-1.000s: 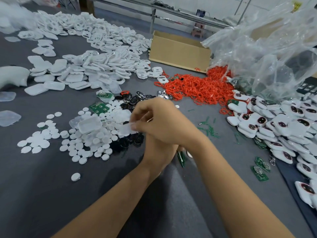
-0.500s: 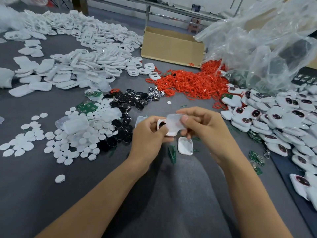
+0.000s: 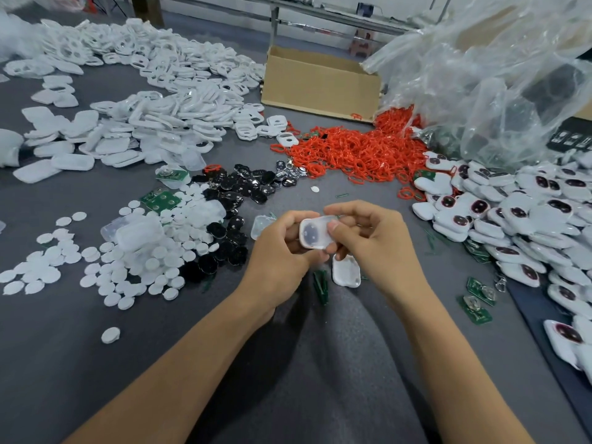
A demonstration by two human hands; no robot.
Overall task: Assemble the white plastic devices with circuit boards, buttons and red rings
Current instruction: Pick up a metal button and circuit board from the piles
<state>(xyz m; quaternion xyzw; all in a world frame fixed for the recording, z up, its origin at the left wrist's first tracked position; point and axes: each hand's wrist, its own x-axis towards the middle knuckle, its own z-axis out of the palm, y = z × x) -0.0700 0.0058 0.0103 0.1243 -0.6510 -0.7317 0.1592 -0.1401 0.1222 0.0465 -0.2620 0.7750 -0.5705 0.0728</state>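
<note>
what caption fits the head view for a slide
Left hand and right hand hold a white device near a heap of red rings.

Your grey felt-covered table (image 3: 96, 363) filling the view from 9 to 3 o'clock, a metal-framed bench (image 3: 320, 11) at your 12, pale wall (image 3: 403, 3) behind it, grey floor (image 3: 208, 24) at 11, soft even light

Both hands (left (image 3: 282, 248), right (image 3: 368, 241)) pinch white device shell (image 3: 315, 232) above grey table (image 3: 64, 363); red rings (image 3: 358, 152) behind
</note>
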